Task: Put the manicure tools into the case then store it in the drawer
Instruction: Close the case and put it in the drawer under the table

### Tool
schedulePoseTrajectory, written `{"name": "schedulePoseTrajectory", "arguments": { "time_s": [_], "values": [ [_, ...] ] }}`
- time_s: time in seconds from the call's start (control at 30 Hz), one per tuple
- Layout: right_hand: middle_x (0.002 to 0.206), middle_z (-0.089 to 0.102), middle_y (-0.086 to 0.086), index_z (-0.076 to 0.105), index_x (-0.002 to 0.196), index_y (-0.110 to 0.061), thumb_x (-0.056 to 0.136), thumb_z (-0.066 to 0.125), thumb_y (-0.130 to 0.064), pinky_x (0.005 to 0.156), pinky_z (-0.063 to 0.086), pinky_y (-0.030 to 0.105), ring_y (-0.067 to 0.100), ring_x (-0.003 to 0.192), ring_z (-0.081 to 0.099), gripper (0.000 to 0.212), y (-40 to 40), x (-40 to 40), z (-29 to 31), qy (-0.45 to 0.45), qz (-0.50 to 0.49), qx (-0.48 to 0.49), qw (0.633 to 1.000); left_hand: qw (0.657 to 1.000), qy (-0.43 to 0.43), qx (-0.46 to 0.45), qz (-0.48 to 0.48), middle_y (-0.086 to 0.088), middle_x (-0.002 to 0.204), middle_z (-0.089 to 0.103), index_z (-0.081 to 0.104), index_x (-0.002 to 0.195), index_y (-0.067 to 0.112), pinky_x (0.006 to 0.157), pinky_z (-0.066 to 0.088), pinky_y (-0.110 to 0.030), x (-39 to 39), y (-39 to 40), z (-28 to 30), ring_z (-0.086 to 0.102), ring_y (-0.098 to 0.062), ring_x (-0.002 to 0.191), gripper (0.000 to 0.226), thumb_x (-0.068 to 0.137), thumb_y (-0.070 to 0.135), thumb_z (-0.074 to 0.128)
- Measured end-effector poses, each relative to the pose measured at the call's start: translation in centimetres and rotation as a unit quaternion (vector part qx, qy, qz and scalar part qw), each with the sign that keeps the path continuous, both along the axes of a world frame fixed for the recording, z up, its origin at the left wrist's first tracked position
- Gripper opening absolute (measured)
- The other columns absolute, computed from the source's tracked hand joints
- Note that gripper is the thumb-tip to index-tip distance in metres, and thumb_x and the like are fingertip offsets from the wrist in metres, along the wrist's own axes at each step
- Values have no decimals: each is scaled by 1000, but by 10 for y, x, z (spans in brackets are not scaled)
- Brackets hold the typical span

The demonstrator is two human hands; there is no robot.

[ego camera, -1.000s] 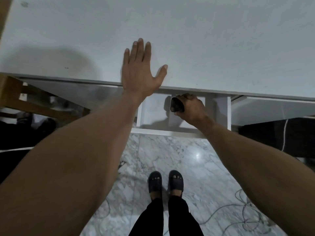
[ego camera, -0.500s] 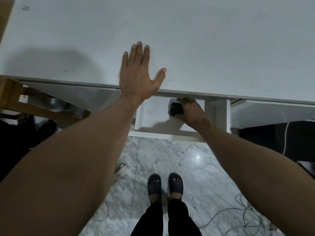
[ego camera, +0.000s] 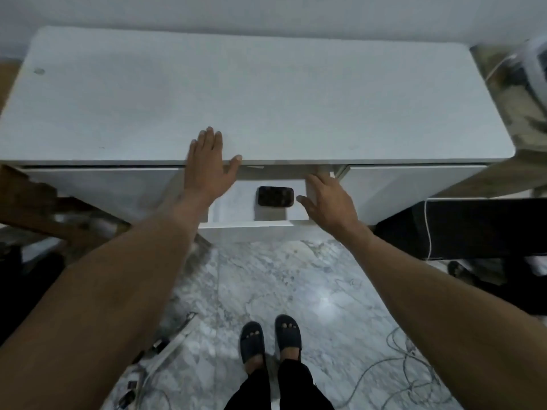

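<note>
One case (ego camera: 275, 196), black, closed: lying flat inside the one open drawer (ego camera: 245, 223), nothing else showing in it. One white counter (ego camera: 266, 93): the drawer is standing pulled out under its front edge. Left hand (ego camera: 205, 164): resting palm-down over that edge left of the case, fingers (ego camera: 210, 140) straight, holding nothing. Right hand (ego camera: 327, 196): hovering just right of the case, fingers relaxed and spread, holding nothing. Two dark slippers (ego camera: 270, 335): standing on the marble floor (ego camera: 266, 276) below the drawer.
</note>
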State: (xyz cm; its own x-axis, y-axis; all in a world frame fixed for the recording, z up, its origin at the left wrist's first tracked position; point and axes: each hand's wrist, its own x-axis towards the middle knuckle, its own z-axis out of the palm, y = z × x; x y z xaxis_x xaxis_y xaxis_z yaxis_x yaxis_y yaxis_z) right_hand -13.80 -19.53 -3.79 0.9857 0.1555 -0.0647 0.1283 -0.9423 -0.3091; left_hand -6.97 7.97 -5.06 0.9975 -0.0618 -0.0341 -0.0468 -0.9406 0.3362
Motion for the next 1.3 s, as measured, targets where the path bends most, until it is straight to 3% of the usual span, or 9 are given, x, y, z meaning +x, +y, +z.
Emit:
{"name": "schedulePoseTrajectory", "arguments": {
  "time_s": [0.13,0.23,0.53,0.67,1.0,1.3],
  "values": [
    [149,47,10,43,146,-12,97,58,-39,105,44,40,30,136,45,58,2,-40,7,8,1,7,1000,1000,-4,-24,-14,-21,172,18,28,160,-2,132,10,-46,-74,-11,-4,13,-35,161,76,105,46,51],
    [157,38,13,36,151,-12,100,50,-45,117,32,41,31,146,34,63,6,-66,5,22,-5,-7,1000,999,12,-33,-15,-19,172,19,30,160,0,132,12,-46,-120,-17,-10,15,-33,161,77,103,51,41],
    [167,4,9,7,158,-13,102,33,-54,123,14,48,28,155,3,74,9,-115,-17,119,-24,-69,990,999,24,-35,-25,-15,172,19,27,162,2,134,6,-43,-193,-18,-35,9,-28,163,69,108,42,45],
    [167,-2,10,1,158,-10,103,33,-52,124,11,48,29,155,-3,77,13,-115,-21,129,-28,-81,988,999,22,-33,-31,-17,172,18,25,162,1,134,3,-42,-192,-15,-39,9,-29,163,76,104,49,35],
    [167,-4,9,0,158,-12,103,36,-50,124,12,46,28,155,-5,76,7,-79,-22,136,-13,-67,988,999,12,-27,-35,-15,174,12,18,164,3,132,-2,-36,-159,-14,-48,3,-28,163,76,107,46,45],
    [167,-7,10,-2,158,-11,103,37,-48,124,14,47,28,155,-7,77,6,-25,-26,123,-4,-49,991,999,-10,-31,-25,-17,173,15,22,163,1,134,8,-42,-104,-16,-49,7,-30,163,76,106,44,49]
  ]
}}
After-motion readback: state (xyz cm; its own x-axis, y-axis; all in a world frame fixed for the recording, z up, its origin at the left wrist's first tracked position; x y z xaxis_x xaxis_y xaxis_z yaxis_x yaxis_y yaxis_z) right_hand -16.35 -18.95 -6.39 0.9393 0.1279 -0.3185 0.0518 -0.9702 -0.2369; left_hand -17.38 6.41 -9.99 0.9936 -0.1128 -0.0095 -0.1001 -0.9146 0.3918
